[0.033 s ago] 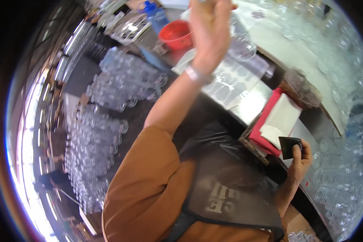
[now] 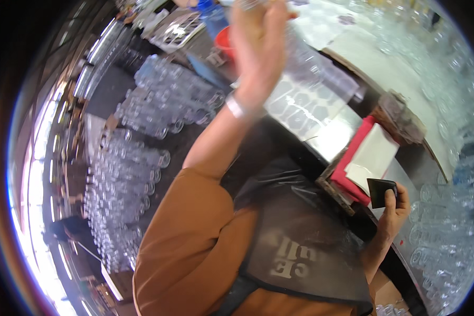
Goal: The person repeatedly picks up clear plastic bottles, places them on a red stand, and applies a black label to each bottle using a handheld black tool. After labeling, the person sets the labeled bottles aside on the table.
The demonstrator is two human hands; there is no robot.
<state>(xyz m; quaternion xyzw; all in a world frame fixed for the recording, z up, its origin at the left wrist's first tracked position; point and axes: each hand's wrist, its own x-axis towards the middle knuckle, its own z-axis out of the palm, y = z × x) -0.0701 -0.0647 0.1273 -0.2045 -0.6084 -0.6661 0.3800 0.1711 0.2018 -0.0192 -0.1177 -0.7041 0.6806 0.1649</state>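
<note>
My left hand (image 2: 259, 50), smeared by motion, is raised at the top middle with its fingers around a clear glass vessel (image 2: 304, 63). The vessel's body shows to the right of the hand, over a bench strip with a shiny sheet of pale rounded shapes (image 2: 295, 108). Over on the right, my right hand (image 2: 397, 208) pinches a thin black square piece (image 2: 381, 194) between thumb and fingers. That piece is beside a shallow box holding red cloth (image 2: 341, 174) and a stack of white sheets (image 2: 371, 155).
Crowded clear glassware (image 2: 124, 195) stands at the left, with more glasses (image 2: 442, 226) along the right. A red bowl (image 2: 224, 39) and a blue plastic jug (image 2: 213, 20) are partly behind my left hand. Crumpled greyish plastic (image 2: 403, 118) lies beyond the cloth box.
My left hand has shifted left and slightly down with the glass vessel, covering more of the red bowl. The right hand keeps its hold on the black square piece.
</note>
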